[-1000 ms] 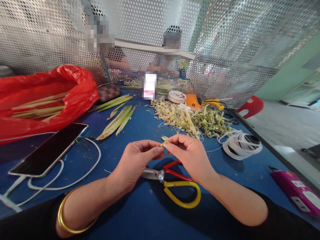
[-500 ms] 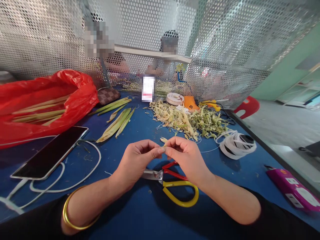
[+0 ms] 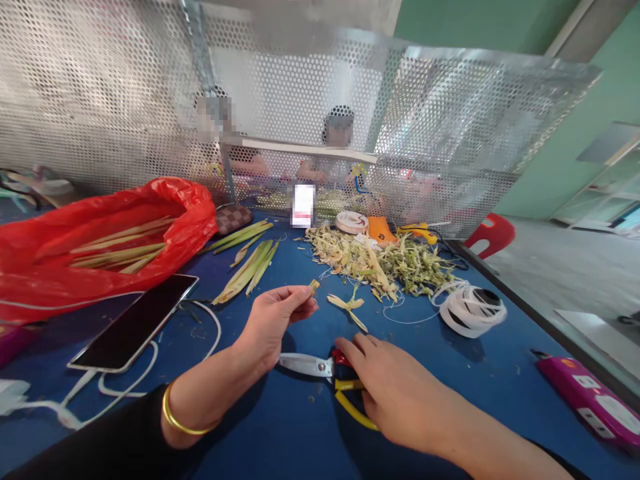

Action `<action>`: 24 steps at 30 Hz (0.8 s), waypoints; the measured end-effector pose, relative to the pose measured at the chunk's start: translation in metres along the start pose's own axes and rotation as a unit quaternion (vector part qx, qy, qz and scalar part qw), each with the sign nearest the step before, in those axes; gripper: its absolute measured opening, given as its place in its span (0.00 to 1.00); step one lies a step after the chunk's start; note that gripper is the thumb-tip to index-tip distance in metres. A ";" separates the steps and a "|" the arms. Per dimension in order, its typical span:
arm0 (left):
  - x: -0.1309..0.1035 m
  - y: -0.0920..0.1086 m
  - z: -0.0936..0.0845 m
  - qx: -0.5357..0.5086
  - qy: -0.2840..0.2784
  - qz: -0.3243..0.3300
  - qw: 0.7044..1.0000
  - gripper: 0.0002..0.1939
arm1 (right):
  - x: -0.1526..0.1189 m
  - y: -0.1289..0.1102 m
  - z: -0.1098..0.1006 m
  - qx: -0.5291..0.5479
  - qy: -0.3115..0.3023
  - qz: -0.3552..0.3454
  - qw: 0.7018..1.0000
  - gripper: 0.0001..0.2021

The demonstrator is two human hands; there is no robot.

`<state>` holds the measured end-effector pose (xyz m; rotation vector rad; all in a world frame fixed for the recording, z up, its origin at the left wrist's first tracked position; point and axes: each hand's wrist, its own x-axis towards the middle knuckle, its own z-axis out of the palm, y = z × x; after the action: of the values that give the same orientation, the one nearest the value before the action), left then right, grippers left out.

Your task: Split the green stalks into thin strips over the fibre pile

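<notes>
My left hand (image 3: 277, 320) is closed in a pinch on a small piece of pale yellow-green husk (image 3: 314, 287), its tip showing above the thumb. To the right, my right hand (image 3: 395, 383) curls over the handles of the scissors (image 3: 307, 365), one red and one yellow; the fingertips are partly hidden. The scissors lie on the blue table with their blades pointing left. Just beyond my hands rests a small star-like piece of split husk (image 3: 347, 303). Longer green-yellow husks (image 3: 245, 273) lie farther back on the left.
A heap of husk scraps (image 3: 370, 260) lies at the back. A white ribbon roll (image 3: 473, 310) and a purple power strip (image 3: 590, 400) are on the right. At left are a red plastic bag (image 3: 185, 207) of husks and a tablet (image 3: 135, 323) with its cable. Two people sit behind the perforated screen (image 3: 280, 80).
My hands have come apart. The right has moved down onto the scissors' handles, while the left keeps the husk piece. The view has tilted upward.
</notes>
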<state>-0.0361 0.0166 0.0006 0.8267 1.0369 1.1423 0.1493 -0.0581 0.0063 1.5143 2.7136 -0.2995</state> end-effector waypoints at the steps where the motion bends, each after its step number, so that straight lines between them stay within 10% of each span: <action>1: -0.001 0.000 0.000 -0.005 -0.003 0.000 1.000 0.12 | -0.001 0.001 0.005 0.008 0.003 0.000 1.000 0.31; 10: 0.001 0.016 -0.006 -0.040 -0.004 0.056 0.998 0.13 | -0.006 0.014 0.007 0.144 0.051 0.033 0.988 0.38; 19: 0.018 0.032 -0.003 0.000 0.020 0.113 0.993 0.14 | 0.006 0.031 -0.005 0.542 0.196 0.109 0.810 0.27; 24: 0.025 0.027 0.021 0.037 -0.026 0.116 0.992 0.14 | 0.001 0.029 -0.012 0.542 0.185 0.119 0.811 0.30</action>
<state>-0.0222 0.0468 0.0268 1.0523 0.9626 1.2773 0.1741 -0.0404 0.0129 2.2602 2.5951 -1.9880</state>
